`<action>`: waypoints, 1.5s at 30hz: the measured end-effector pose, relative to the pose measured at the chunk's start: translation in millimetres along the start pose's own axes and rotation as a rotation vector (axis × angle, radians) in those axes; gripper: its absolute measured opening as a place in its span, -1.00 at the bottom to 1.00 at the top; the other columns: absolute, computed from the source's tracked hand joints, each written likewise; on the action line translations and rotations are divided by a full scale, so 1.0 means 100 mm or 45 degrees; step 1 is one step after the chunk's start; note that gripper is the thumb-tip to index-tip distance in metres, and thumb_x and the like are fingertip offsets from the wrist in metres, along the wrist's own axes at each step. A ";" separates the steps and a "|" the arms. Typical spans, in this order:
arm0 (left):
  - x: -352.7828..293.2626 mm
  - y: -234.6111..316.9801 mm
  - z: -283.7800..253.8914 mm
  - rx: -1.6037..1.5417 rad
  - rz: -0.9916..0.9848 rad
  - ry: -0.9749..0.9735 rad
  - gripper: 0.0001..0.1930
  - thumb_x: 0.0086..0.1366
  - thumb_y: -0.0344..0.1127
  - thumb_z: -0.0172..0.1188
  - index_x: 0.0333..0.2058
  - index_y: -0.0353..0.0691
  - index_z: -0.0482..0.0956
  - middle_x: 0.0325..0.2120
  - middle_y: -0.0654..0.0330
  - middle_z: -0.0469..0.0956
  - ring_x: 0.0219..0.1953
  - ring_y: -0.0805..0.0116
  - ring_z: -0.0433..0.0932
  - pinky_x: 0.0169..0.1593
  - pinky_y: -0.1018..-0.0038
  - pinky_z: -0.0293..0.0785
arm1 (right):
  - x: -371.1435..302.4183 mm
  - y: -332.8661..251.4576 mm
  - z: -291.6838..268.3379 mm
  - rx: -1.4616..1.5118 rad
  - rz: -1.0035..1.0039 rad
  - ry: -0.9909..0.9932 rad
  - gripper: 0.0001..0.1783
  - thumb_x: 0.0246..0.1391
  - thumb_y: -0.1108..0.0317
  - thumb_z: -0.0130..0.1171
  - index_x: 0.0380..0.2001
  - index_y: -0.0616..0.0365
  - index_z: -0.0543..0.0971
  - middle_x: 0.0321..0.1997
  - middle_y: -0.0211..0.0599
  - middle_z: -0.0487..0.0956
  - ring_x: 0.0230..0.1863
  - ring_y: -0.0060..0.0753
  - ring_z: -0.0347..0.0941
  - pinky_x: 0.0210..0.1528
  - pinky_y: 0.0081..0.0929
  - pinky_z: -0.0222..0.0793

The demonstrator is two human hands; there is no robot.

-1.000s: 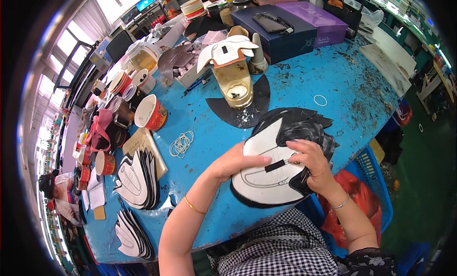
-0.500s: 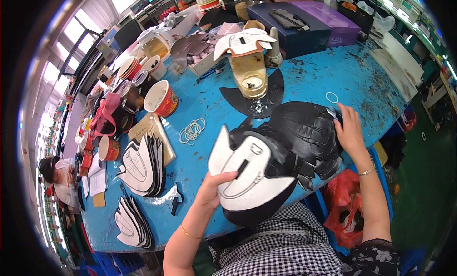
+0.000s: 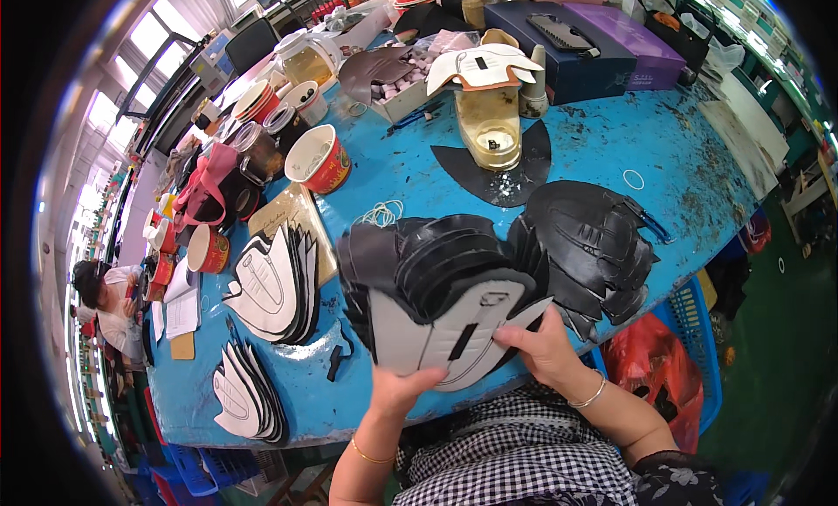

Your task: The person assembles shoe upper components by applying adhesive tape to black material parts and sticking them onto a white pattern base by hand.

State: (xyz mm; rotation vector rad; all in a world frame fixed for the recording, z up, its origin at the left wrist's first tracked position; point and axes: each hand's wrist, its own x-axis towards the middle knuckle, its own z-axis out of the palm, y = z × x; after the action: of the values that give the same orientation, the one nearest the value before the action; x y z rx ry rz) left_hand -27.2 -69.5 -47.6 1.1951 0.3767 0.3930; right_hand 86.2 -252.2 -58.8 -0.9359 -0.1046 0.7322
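A stack of shoe-upper pieces [image 3: 463, 327], white on the near face and black behind, is held between both my hands above the table's front edge. My left hand [image 3: 403, 388] is closed on its lower left side, thumb across the white face. At its right side my right hand [image 3: 543, 345] grips too, thumb on the white face near a dark slot. Fingers behind the stack are hidden. Just right of it lies a pile of black upper pieces [image 3: 580, 235], with a slim dark tool [image 3: 648, 222] at its far right edge, its kind unclear.
Two stacks of white-faced pieces [image 3: 269, 283] [image 3: 244, 393] lie at left. Rubber bands [image 3: 381, 213], a paper tub [image 3: 319, 160] and jars stand beyond. A cup-topped stand [image 3: 489, 131] bears a white upper piece [image 3: 483, 65]. Boxes [image 3: 559, 52] line the back; a red bag [image 3: 655, 366] hangs low right.
My right hand has come from the black pile's far edge to the held stack, gripping its right side. The stack has turned and tilted, showing its black layers; the view has shifted slightly.
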 end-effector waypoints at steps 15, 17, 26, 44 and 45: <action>-0.18 -0.12 -0.37 0.316 -0.109 -0.271 -0.23 -0.20 -0.42 0.57 0.06 -0.41 0.44 -0.06 0.06 0.55 -0.07 0.28 0.54 0.04 0.32 0.48 | -0.09 0.04 -0.25 -0.490 -0.202 -0.390 0.07 -0.20 0.48 0.51 0.35 0.25 0.11 0.27 -0.21 0.37 0.25 -0.38 0.31 0.30 -0.36 0.21; -0.24 -0.21 -0.36 -0.290 -0.269 -0.393 -0.13 -0.19 -0.36 0.55 0.15 -0.41 0.35 -0.02 0.01 0.53 -0.01 0.18 0.54 0.12 0.25 0.45 | -0.15 0.05 -0.28 -0.188 -0.041 -0.430 0.00 -0.18 0.36 0.49 0.31 0.23 0.17 0.25 -0.21 0.40 0.24 -0.35 0.34 0.29 -0.35 0.25; -0.93 -0.72 -0.62 -0.875 -0.515 -0.415 -0.06 -0.15 -0.26 0.38 0.26 -0.37 0.22 0.20 -0.06 0.37 0.22 -0.01 0.37 0.27 0.13 0.30 | -0.53 0.14 -0.16 0.354 0.239 -0.130 -0.02 0.08 -0.07 0.21 0.41 0.12 0.01 0.37 -0.24 0.26 0.33 -0.28 0.25 0.39 -0.29 0.12; -0.69 -0.63 -0.52 -1.138 -0.195 -0.527 0.12 -0.14 -0.08 0.49 0.35 -0.32 0.04 0.31 -0.07 0.17 0.32 0.01 0.21 0.34 0.14 0.19 | -0.62 0.30 -0.44 0.377 0.429 -0.333 0.21 -0.29 0.08 0.55 0.37 0.08 0.05 0.38 -0.20 0.21 0.38 -0.16 0.19 0.38 -0.12 0.16; -0.69 -0.64 -0.54 -1.240 -0.176 -0.584 0.13 -0.15 -0.06 0.48 0.35 -0.32 0.05 0.31 -0.06 0.17 0.32 0.02 0.21 0.34 0.14 0.18 | -0.61 0.30 -0.44 0.378 0.435 -0.334 0.21 -0.29 0.08 0.55 0.37 0.08 0.05 0.38 -0.20 0.21 0.38 -0.16 0.19 0.38 -0.12 0.16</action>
State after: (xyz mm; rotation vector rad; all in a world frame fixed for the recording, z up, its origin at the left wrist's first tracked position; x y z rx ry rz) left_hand -107.4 -79.5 -120.0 0.2755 -0.1427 0.1290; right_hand 41.1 -309.2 -94.9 -0.5744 -0.0641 1.1527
